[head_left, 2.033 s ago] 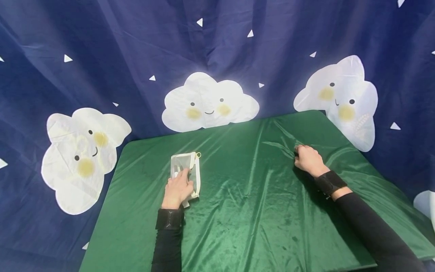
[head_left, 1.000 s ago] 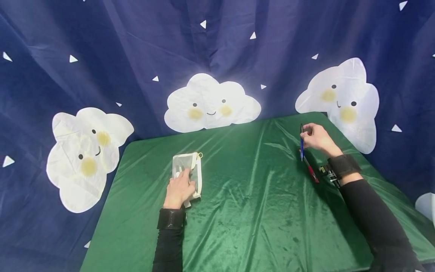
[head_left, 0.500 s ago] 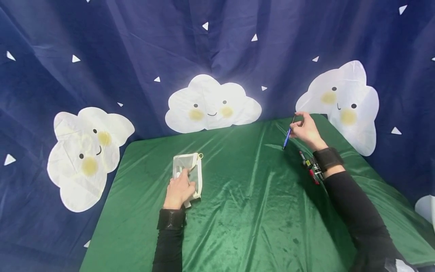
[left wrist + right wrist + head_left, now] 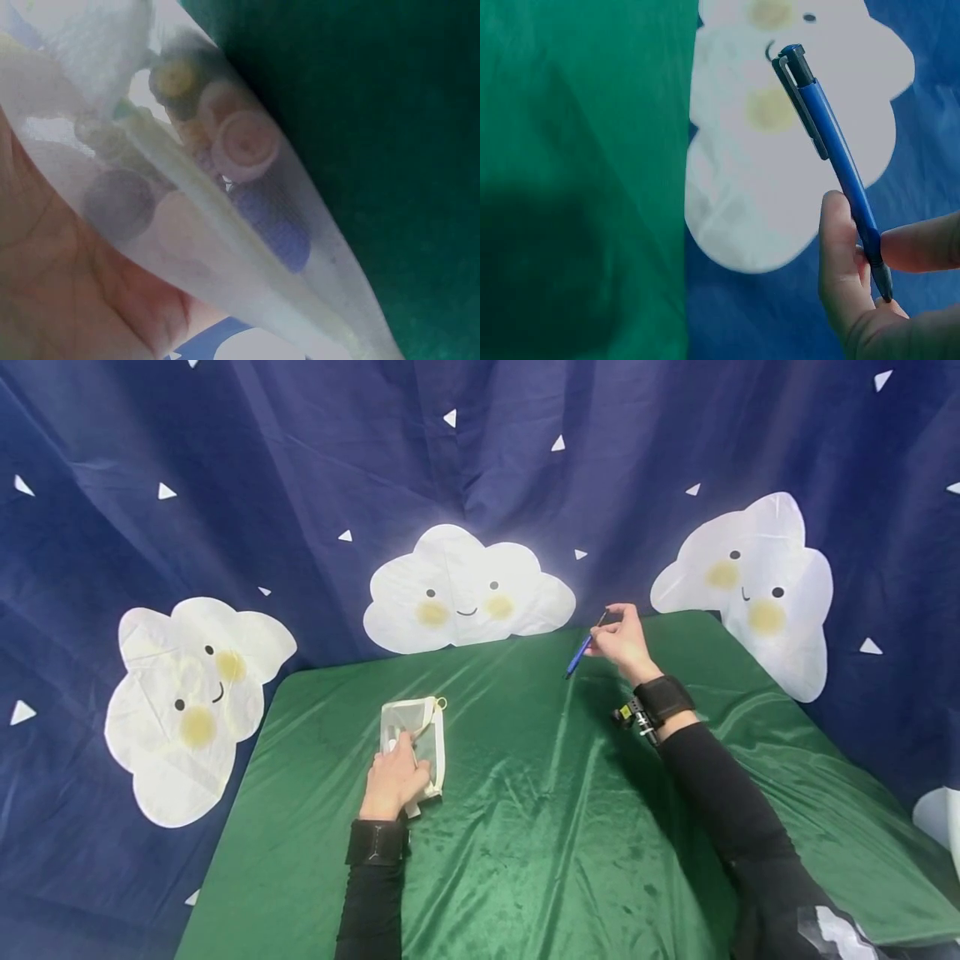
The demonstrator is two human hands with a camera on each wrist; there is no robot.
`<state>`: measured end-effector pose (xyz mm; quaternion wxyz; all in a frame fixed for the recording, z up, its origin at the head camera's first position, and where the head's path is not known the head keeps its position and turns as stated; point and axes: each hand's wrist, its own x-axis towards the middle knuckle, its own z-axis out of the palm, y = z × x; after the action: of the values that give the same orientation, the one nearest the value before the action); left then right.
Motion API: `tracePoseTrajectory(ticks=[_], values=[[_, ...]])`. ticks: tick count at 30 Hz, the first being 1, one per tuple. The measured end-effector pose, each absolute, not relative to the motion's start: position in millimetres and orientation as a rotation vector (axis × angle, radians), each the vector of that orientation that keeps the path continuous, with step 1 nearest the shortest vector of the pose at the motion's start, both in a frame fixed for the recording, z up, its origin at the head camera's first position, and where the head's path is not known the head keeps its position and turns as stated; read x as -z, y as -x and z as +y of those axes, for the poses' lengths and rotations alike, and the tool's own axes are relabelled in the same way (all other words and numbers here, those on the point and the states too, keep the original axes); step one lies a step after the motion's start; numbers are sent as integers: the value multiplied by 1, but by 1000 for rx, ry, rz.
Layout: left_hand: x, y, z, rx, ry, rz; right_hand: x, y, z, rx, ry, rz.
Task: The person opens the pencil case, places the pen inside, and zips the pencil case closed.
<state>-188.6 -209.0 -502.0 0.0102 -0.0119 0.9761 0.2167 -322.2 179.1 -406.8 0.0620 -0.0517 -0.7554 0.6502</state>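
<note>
My left hand [image 4: 392, 781] lies over a see-through mesh pouch [image 4: 439, 752] with a cream zipper edge, holding it with the index finger at the opening and the thumb on the right side. Close up in the left wrist view, round pen-like ends show through the pouch [image 4: 225, 217]. My right hand [image 4: 624, 643] pinches a blue click pen [image 4: 579, 657] above the far part of the table. Fingers and thumb meet near the dark tip, and the clip end of the pen [image 4: 840, 150] points away from the hand.
Wrinkled green cloth [image 4: 510, 843] covers the table. Behind its far edge hangs a dark blue curtain [image 4: 300, 460] with cloud faces. A small camera [image 4: 636, 718] sits under the right wristband [image 4: 664, 697]. The right forearm hides the place of the red pen.
The right hand has picked up the blue pen, raised it and carried it left. A red pen, earlier visible on the cloth, is now behind the forearm. The left hand stays on the pouch.
</note>
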Motion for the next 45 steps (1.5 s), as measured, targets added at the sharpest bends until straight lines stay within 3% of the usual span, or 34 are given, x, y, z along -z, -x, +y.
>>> tracePoseTrajectory(ticks=[23, 45], values=[[501, 188, -211, -664, 42, 3071, 434, 333, 92, -2168, 140, -2269], [500, 188, -209, -680, 39, 3060, 458, 318, 26, -2232, 126, -2412]])
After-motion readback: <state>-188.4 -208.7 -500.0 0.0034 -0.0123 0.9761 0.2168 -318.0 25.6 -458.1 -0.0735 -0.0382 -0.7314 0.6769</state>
